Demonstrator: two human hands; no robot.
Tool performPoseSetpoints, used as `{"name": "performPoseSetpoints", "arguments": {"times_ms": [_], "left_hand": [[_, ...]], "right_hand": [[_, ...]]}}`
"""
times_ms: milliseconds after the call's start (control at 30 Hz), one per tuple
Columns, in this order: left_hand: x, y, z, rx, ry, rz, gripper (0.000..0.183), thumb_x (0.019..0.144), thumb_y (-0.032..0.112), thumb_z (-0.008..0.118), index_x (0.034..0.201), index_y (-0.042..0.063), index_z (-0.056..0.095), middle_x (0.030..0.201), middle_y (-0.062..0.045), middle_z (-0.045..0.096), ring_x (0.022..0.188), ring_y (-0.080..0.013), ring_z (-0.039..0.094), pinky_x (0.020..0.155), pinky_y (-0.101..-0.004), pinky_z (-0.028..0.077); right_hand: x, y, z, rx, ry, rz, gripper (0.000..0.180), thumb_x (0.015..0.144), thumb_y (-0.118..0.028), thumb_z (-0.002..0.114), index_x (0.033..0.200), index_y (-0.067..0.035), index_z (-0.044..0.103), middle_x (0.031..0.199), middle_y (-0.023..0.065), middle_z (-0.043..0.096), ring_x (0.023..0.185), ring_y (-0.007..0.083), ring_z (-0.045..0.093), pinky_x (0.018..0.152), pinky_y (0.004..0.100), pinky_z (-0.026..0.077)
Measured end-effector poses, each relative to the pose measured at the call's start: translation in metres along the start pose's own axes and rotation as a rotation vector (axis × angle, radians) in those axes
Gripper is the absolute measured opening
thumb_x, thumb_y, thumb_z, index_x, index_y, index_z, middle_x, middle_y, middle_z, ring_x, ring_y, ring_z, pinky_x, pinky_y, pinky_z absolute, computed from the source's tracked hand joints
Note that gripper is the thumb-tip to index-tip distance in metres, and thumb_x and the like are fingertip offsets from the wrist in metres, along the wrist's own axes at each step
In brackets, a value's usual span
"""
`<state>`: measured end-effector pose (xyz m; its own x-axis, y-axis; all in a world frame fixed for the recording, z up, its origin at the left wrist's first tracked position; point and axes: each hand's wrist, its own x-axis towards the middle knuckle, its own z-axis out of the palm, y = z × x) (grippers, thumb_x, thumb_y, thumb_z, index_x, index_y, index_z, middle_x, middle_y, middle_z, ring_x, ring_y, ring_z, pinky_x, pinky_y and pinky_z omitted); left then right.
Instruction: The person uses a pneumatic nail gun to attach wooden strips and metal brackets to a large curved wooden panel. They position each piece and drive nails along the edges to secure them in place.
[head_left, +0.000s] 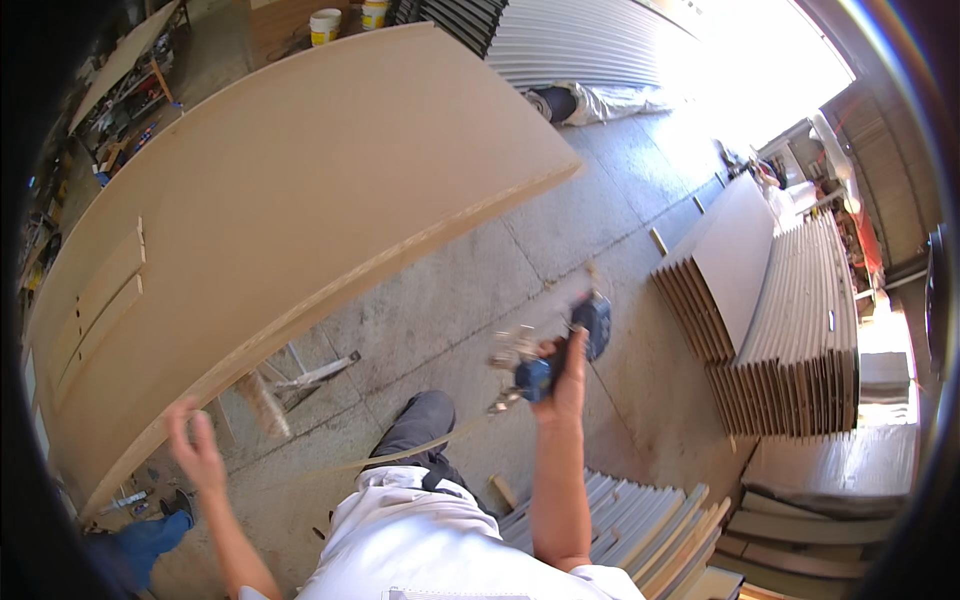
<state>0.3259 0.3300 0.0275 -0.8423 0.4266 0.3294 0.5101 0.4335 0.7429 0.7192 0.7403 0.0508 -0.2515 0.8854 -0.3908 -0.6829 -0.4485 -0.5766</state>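
My right hand (566, 371) is wrapped around the handle of a blue and black power tool (534, 379), held above the concrete floor in front of me. Motion blur hides the tool's exact kind. From its lower end a thin yellowish hose or strip (427, 448) seems to trail left across my leg. My left hand (196, 448) is raised with its fingers apart and holds nothing. It is by the near edge of a large tan board panel (337, 157); whether they touch I cannot tell. Thin wood strips (112, 304) lie near the panel's left end.
Below the panel stands a push broom (264, 401). Stacked ribbed panels (795, 300) rise on the right, with long strips (637, 517) beside my right arm. A person's blue trouser leg (169, 529) shows at lower left. Corrugated sheets (577, 45) and buckets (325, 28) are farther back.
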Motion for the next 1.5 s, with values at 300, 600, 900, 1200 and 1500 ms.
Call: {"name": "performPoseSetpoints", "arguments": {"times_ms": [300, 600, 900, 1200, 1500], "left_hand": [[-0.034, 0.322, 0.36, -1.358, -0.713, -0.557, 0.064, 0.111, 0.051, 0.059, 0.152, 0.003, 0.05, 0.139, -0.023, 0.068, 0.125, -0.0298, 0.07, 0.107, -0.0476, 0.055], [0.038, 0.465, 0.455, -0.398, -1.01, -0.336, 0.035, 0.102, 0.038, 0.075, 0.105, 0.003, 0.072, 0.09, -0.008, 0.077, 0.08, -0.0252, 0.074, 0.077, -0.0395, 0.058], [-0.058, 0.474, 0.499, 0.425, 0.193, -0.238, 0.041, 0.09, 0.033, 0.088, 0.072, 0.009, 0.06, 0.066, -0.007, 0.062, 0.064, -0.031, 0.061, 0.065, -0.0422, 0.048], [-0.106, 0.549, 0.539, 0.702, 0.585, -0.531, 0.046, 0.092, 0.032, 0.085, 0.067, 0.008, 0.055, 0.064, -0.006, 0.062, 0.064, -0.0312, 0.06, 0.068, -0.0428, 0.045], [-0.179, 0.555, 0.588, 0.917, 0.267, -0.737, 0.033, 0.089, 0.029, 0.083, 0.114, 0.009, 0.074, 0.111, -0.016, 0.072, 0.113, -0.0367, 0.066, 0.108, -0.0498, 0.047]], "right_hand": [[0.171, -0.075, 0.137, -0.704, -0.452, 0.224, 0.03, 0.107, -0.028, 0.074, 0.117, -0.008, 0.053, 0.086, 0.0048, 0.066, 0.075, 0.0169, 0.069, 0.067, 0.0355, 0.06], [0.397, -0.19, 0.137, -0.521, -0.337, 0.128, 0.04, 0.108, -0.043, 0.071, 0.108, -0.003, 0.075, 0.096, 0.005, 0.073, 0.082, 0.017, 0.07, 0.074, 0.0363, 0.059], [0.624, -0.304, 0.099, -0.592, -0.592, 0.157, 0.037, 0.105, -0.044, 0.073, 0.123, -0.012, 0.066, 0.086, -0.0004, 0.064, 0.074, 0.0118, 0.062, 0.064, 0.0297, 0.054], [0.681, -0.313, 0.156, -0.636, -0.545, 0.169, 0.038, 0.102, -0.048, 0.074, 0.114, -0.013, 0.065, 0.086, -0.0021, 0.061, 0.076, 0.0135, 0.061, 0.066, 0.0303, 0.051], [0.565, -0.282, 0.159, -0.599, -0.811, 0.624, 0.039, 0.106, -0.049, 0.07, 0.097, -0.014, 0.055, 0.077, -0.0017, 0.05, 0.07, 0.0129, 0.049, 0.066, 0.0313, 0.047]]}}
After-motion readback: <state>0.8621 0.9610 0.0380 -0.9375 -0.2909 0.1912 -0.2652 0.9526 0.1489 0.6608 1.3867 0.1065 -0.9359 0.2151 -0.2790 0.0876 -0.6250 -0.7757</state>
